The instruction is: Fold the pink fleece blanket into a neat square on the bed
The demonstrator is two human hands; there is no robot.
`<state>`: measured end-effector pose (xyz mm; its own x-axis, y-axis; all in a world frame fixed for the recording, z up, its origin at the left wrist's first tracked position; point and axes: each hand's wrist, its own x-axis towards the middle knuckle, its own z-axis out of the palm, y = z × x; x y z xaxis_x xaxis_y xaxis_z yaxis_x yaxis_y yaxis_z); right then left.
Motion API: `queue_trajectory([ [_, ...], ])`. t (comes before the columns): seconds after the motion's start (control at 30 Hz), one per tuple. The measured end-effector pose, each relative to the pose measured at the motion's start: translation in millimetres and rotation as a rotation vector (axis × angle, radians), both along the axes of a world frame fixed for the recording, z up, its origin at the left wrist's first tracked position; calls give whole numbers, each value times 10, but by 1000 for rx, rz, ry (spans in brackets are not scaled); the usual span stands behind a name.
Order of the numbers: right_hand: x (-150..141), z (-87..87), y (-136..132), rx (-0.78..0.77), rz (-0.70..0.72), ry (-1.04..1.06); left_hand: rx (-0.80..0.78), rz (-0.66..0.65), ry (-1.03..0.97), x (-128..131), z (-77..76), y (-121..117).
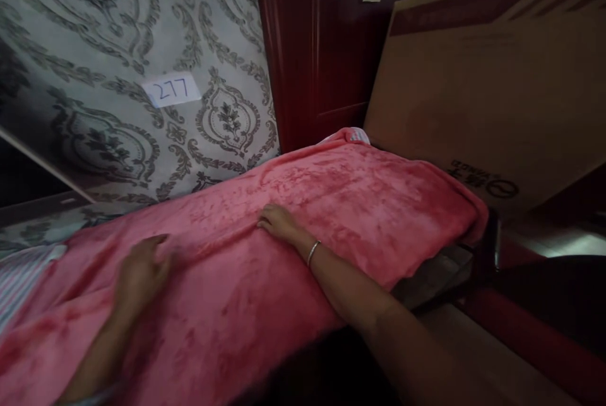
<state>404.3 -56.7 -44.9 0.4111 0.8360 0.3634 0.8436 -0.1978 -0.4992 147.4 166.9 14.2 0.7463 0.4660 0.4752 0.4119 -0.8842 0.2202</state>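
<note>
A pink-red plush blanket (379,197) is spread over a long surface, with folds and a raised ridge across its middle. My right hand (279,224), with a silver bangle on the wrist, has its fingers curled on the end of that ridge, gripping the cloth. To the left, my left hand (142,276) is over the blanket, slightly blurred, its thumb and fingers apart. Whether its palm touches the cloth is hard to make out. Striped cloth (28,276) shows from under the blanket at the left.
Patterned wallpaper (230,119) carries a paper label (173,90) reading 277. Beyond the blanket stand a dark red wooden panel (322,46) and a large cardboard box (492,90). A dark round-edged object (558,305) is at the lower right.
</note>
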Motion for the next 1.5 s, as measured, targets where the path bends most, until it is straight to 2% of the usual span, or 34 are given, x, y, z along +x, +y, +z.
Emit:
queue_trajectory([
  [0.07, -4, 3, -17, 29, 6, 17, -25, -171, 59, 447, -120, -392],
  [0.17, -38, -18, -19, 104, 0, 38, -35, -280, 120, 915, -322, -817],
  [0.23, -49, -36, 4, 150, 6, 45, -21, -292, 135, 1056, -437, -920],
  [0.3, 4, -27, 7, 179, 41, 50, 8, -268, 116, 1100, -530, -912],
  [0.37, 168, 23, -81, 183, 16, 57, 36, -250, 69, 1094, -598, -857],
  [0.47, 629, 133, -499, 180, -198, 62, 46, -281, 4, 1071, -649, -794],
  [0.57, 1185, 165, -1179, 197, -376, 57, 23, -302, -29, 1075, -661, -784],
  [0.67, 1607, 85, -1807, 191, -496, 41, 3, -303, -50, 1092, -667, -792],
  [0.77, 1827, -54, -2137, 165, -527, 26, -10, -301, -68, 1094, -671, -799],
  [0.83, 1896, -156, -2193, 150, -535, 17, -16, -301, -67, 1086, -669, -804],
  [1.03, 1969, -382, -2131, 181, -594, -31, 11, -303, -66, 1073, -655, -812],
  [1.23, 2001, -408, -2188, 264, -682, -69, 45, -314, -114, 1067, -633, -777],
  [1.5, 2009, -399, -2159, 309, -644, -71, 38, -272, -128, 1063, -620, -759],
])
